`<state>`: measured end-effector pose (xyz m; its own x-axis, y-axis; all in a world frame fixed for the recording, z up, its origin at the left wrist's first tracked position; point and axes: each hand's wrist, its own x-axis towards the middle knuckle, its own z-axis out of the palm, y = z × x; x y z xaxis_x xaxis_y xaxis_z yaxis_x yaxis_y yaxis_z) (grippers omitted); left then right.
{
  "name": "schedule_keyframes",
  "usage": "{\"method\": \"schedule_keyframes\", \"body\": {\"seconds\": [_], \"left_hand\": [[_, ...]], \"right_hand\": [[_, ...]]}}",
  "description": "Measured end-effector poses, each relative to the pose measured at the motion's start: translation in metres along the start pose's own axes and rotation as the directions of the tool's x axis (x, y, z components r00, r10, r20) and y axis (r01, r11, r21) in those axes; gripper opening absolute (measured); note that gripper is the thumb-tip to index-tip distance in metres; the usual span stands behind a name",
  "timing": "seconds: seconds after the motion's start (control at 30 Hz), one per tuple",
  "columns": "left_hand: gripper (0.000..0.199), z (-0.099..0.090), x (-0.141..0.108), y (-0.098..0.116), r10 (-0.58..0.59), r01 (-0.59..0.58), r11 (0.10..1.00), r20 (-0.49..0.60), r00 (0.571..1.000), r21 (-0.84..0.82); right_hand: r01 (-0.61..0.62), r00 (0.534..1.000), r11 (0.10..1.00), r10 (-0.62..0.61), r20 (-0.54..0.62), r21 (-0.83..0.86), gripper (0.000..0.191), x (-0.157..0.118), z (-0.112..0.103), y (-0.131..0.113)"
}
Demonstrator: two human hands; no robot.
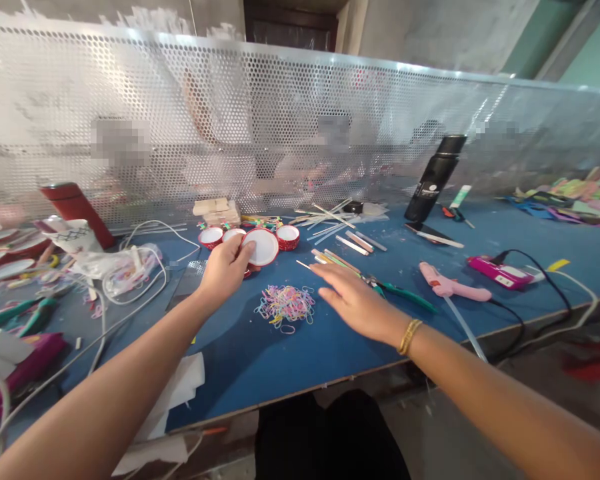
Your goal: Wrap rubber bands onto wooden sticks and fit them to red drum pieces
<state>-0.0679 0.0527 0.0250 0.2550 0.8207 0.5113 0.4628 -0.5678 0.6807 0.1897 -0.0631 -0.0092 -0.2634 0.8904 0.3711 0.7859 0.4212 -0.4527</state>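
Observation:
My left hand (226, 265) pinches a round white disc with a red rim (261, 247) between thumb and fingers, its white face tilted toward me. Close behind it stand similar red-rimmed round pieces (287, 236), some stacked. My right hand (353, 293) is stretched out with fingers extended and thumb apart, low over the table. Just past its fingertips lies a thin stick (303, 265); whether they touch I cannot tell. Between my hands lies a loose pile of small pastel rubber bands (286, 305). Several coloured sticks (341, 261) lie beyond my right hand.
Green-handled pliers (405, 295) lie right of my right hand. Further right are a pink glue gun (453, 283) with a cord and a magenta box (500, 272). A black flask (435, 179) and a red flask (80, 212) stand before a perforated metal screen (290, 100). White cables (130, 300) cross the left side.

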Motion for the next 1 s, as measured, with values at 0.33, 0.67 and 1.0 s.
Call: {"method": "schedule_keyframes", "body": {"seconds": [0.33, 0.67, 1.0], "left_hand": [[0.035, 0.004, 0.001, -0.012, -0.083, 0.09, 0.995, 0.119, 0.989, -0.051], [0.026, 0.004, 0.007, -0.018, -0.076, 0.08, 0.993, 0.047, 0.996, -0.084], [0.023, 0.003, 0.006, -0.017, -0.063, 0.073, 0.991, 0.093, 0.994, -0.113]], "right_hand": [[-0.029, 0.97, 0.924, 0.118, 0.211, -0.383, 0.02, 0.051, -0.026, -0.009], [0.008, 0.883, 0.986, 0.071, 0.464, -0.165, 0.044, 0.106, -0.014, -0.023], [0.012, 0.885, 0.989, -0.08, 0.458, 0.149, 0.022, 0.095, 0.011, -0.005]]}}
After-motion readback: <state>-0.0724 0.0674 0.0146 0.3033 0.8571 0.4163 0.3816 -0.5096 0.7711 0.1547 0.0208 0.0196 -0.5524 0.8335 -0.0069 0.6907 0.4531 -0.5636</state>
